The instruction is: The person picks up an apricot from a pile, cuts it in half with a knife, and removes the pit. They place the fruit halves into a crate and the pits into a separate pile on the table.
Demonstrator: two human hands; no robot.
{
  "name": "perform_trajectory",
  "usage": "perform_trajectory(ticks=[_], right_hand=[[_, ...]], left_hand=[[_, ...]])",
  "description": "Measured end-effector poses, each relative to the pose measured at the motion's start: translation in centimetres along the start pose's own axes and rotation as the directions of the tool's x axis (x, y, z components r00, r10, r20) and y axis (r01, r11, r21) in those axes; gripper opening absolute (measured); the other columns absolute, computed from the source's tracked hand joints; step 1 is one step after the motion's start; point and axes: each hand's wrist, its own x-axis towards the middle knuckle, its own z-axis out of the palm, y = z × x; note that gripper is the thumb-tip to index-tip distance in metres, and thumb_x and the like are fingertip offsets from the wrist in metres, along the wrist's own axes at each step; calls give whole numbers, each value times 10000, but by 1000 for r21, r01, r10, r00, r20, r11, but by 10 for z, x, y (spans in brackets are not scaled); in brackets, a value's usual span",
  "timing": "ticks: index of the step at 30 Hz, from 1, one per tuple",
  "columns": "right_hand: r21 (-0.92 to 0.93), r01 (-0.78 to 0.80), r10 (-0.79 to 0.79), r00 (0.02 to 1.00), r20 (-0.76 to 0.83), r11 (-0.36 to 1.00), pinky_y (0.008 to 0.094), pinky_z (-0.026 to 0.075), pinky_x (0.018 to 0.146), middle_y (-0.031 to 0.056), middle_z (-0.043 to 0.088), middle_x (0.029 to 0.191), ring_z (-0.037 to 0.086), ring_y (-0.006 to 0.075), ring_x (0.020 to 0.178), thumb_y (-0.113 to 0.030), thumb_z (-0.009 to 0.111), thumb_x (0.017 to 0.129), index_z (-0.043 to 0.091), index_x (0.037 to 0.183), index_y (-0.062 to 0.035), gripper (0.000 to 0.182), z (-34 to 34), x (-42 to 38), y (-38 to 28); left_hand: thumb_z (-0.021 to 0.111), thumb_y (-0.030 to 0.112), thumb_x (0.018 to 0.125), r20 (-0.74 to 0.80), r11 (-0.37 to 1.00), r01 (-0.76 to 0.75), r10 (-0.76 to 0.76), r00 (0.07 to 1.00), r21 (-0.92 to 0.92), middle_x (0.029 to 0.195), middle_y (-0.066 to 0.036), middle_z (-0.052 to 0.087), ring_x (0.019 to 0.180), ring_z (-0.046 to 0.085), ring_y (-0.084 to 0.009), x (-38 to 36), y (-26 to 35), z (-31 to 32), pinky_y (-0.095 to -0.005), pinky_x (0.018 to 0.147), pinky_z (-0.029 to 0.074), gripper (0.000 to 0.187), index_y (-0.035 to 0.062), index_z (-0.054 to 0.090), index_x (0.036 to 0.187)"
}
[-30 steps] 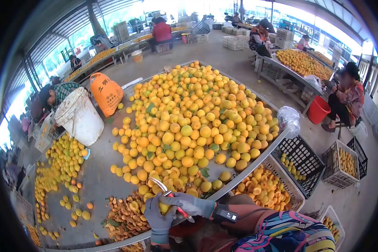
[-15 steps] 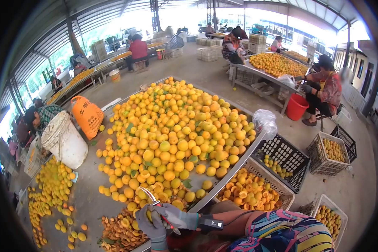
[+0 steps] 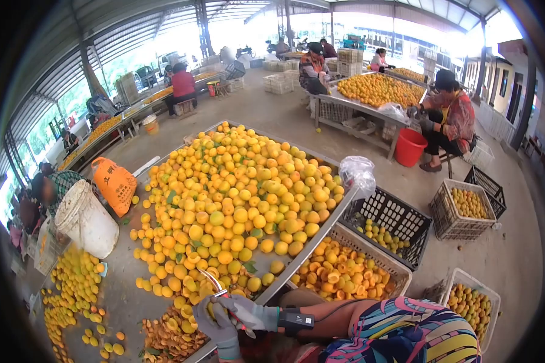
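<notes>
Both hands wear grey gloves and meet at the table's near edge. My right hand (image 3: 248,312) is closed round a red-handled tool with a curved metal blade (image 3: 211,279), which points up and left. In my left hand (image 3: 215,323) is a yellow-green fruit (image 3: 211,310), partly hidden by the fingers. The two hands touch. Beyond them a large heap of yellow-orange fruit (image 3: 236,187) covers much of the metal table. A pile of brownish-orange fruit scraps (image 3: 171,336) lies just left of my left hand.
A crate of halved fruit (image 3: 399,279) and a black crate (image 3: 406,224) stand right of the table. On the left are a white bucket (image 3: 88,221), an orange bag (image 3: 114,184) and more fruit (image 3: 72,290). Co-workers sit around other tables; one is near a red bucket (image 3: 409,147).
The view has turned slightly, so the table, crates and surroundings appear further left. Both hands stay together with the tool and the fruit.
</notes>
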Motion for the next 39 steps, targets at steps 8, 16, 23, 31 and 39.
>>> perform_trajectory(ticks=[8,16,23,31,39], right_hand=[[-214,143,-133,989,62,966,228,403,398,-8,530,594,511,69,471,-400,548,910,574,954,-78,326,-9,-52,-43],[-179,141,-100,970,221,974,192,396,381,-14,560,656,504,54,446,-282,616,884,520,1025,-62,279,-9,-74,-41],[-270,169,-114,971,208,948,176,377,402,-11,571,749,511,38,493,-273,588,898,507,1139,-64,329,3,-86,-33],[-532,307,-171,942,289,789,238,416,519,20,528,734,515,75,575,-237,478,957,243,1425,-40,559,-3,-113,-29],[-687,479,-269,877,398,546,425,473,695,269,600,859,606,410,784,-200,472,936,135,1454,-44,637,0,-110,-15]], left_hand=[[514,226,910,143,1000,27,-26,989,-11,1237,-190,484,1112,493,-319,-21,15,-19,-404,951,405,420,-2,473,1261],[519,361,943,498,519,607,-350,793,-602,1130,-90,558,969,559,-171,-55,46,-33,-329,878,467,530,-13,434,1308],[650,281,876,442,482,543,-315,840,-688,1209,-84,547,1070,531,-150,-66,48,-41,-304,966,418,574,-3,431,1325],[591,255,910,371,116,463,-446,815,-878,1274,-145,520,1163,517,-310,-74,32,-57,-445,1003,404,501,47,417,1331],[560,228,930,370,7,418,-452,811,-908,1256,-113,525,1119,532,-303,-75,41,-43,-453,971,423,403,55,459,1279]])
